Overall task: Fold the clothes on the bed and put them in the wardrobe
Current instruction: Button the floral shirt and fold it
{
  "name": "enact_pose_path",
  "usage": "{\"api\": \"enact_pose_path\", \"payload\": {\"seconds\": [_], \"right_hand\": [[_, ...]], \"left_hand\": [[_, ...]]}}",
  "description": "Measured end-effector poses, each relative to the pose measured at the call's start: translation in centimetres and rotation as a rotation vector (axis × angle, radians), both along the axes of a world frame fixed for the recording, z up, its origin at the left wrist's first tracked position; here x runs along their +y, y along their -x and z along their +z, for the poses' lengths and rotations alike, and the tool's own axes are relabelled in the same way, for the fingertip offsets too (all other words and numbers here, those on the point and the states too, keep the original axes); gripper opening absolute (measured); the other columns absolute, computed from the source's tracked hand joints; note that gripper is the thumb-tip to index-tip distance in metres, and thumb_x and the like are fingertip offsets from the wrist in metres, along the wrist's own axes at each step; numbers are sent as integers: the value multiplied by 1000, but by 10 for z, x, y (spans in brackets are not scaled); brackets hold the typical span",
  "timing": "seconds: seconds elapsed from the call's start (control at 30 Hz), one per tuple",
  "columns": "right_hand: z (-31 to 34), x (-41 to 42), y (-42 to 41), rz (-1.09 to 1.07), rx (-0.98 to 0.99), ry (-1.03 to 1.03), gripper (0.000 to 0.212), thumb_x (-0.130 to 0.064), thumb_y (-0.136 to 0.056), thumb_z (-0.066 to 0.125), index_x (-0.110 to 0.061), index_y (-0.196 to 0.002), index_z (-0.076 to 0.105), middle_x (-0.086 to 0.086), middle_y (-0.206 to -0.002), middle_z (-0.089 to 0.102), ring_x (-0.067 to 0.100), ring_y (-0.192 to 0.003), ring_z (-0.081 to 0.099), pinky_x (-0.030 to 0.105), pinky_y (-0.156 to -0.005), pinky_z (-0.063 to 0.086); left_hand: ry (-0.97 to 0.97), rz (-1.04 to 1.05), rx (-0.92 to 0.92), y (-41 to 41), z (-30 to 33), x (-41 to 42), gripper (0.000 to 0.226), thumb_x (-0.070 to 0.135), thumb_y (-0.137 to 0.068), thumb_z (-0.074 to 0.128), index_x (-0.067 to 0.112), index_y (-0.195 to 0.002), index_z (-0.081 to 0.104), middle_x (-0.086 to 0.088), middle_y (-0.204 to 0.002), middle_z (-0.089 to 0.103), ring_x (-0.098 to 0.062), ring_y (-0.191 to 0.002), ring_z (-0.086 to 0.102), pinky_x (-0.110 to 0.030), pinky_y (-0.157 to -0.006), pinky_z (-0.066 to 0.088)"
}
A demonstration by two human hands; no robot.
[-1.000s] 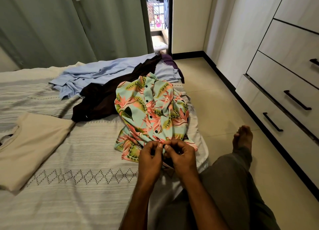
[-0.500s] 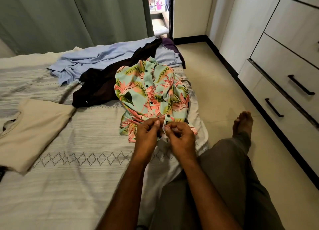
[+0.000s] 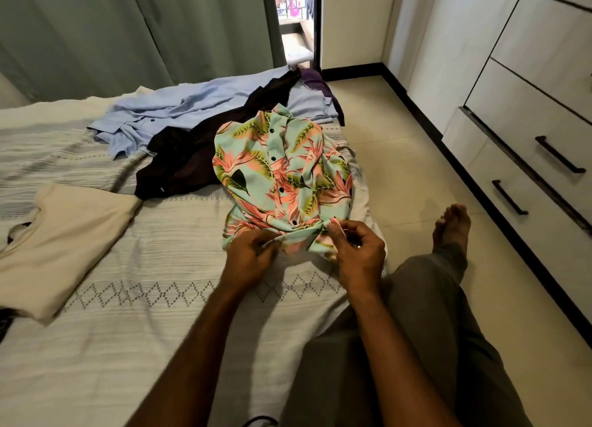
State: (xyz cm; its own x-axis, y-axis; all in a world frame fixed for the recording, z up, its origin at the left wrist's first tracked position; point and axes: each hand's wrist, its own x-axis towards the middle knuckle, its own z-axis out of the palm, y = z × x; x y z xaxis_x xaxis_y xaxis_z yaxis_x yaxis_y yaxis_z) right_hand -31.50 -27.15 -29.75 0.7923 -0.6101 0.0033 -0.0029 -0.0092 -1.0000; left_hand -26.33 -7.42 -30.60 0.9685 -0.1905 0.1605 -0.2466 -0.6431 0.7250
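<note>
Head view: both hands pinch the hem of the floral shirt at frame centre.
Left hand and right hand each grip fabric; blue shirt, dark garment and beige top lie unfolded on the bed; wardrobe, right, looks untouched.

Beige shirt cut off at left edge

Hands moved apart, spreading shirt hem
</note>
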Motion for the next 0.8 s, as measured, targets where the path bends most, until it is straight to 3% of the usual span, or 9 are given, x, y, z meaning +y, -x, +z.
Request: {"api": "enact_pose_path", "payload": {"seconds": [0.1,0.23,0.3,0.37,0.43,0.5,0.63,0.7,0.8], "right_hand": [[-4,-8,1,161,39,46,16,-22,-85,80,-16,-100,79,-8,-89,77,5,-85,73,24,-76,60],[-2,-15,2,295,96,302,12,-26,-86,79,-18,-95,79,-19,-82,70,-9,-80,66,12,-70,53],[0,-17,2,267,131,360,17,-37,-86,77,-20,-86,78,-15,-77,71,-2,-74,67,22,-66,55],[-1,-20,1,228,134,358,29,-48,-85,75,-19,-82,77,-8,-73,73,7,-70,68,32,-64,56],[1,-20,2,203,111,300,35,-53,-80,77,-18,-78,76,-7,-70,73,12,-69,69,34,-63,56],[5,-21,4,224,99,228,36,-54,-74,77,-17,-76,76,-8,-69,73,12,-68,69,31,-63,55],[3,-28,9,347,109,194,16,-27,-85,80,-12,-81,77,-1,-74,75,14,-71,70,30,-66,55],[2,-31,11,403,78,136,5,-10,-86,78,-6,-83,75,7,-76,74,11,-67,66,28,-64,52],[0,-31,12,420,61,118,14,-13,-75,75,-1,-84,74,18,-77,72,19,-66,64,37,-64,54]], "left_hand": [[294,-17,167,-6,30,17,15,6,-96,64,18,-99,74,5,-90,74,-14,-84,70,-30,-72,58],[480,4,204,-19,60,46,29,-3,-94,61,21,-89,77,-3,-77,75,-20,-70,67,-29,-60,55],[506,-2,251,-22,69,57,34,-5,-92,62,22,-81,79,-2,-69,72,-16,-61,65,-24,-51,50],[523,-50,347,-23,73,65,12,5,-89,67,10,-83,76,-2,-63,67,-13,-52,60,-20,-45,43],[508,-103,411,-24,76,72,38,34,-80,73,-3,-86,72,-9,-62,63,-21,-52,52,-23,-45,35],[410,-122,409,-23,78,75,55,55,-75,77,1,-84,75,-9,-60,60,-23,-52,46,-26,-47,34],[230,-179,388,-18,86,73,11,12,-92,70,8,-88,79,4,-59,65,-7,-48,44,-21,-43,31],[207,-175,382,-17,87,73,11,-1,-92,67,1,-96,76,8,-57,66,-1,-46,50,-11,-45,35],[166,-156,352,-20,89,77,11,-3,-92,66,-1,-94,76,6,-62,68,0,-53,56,-9,-51,39]]}}
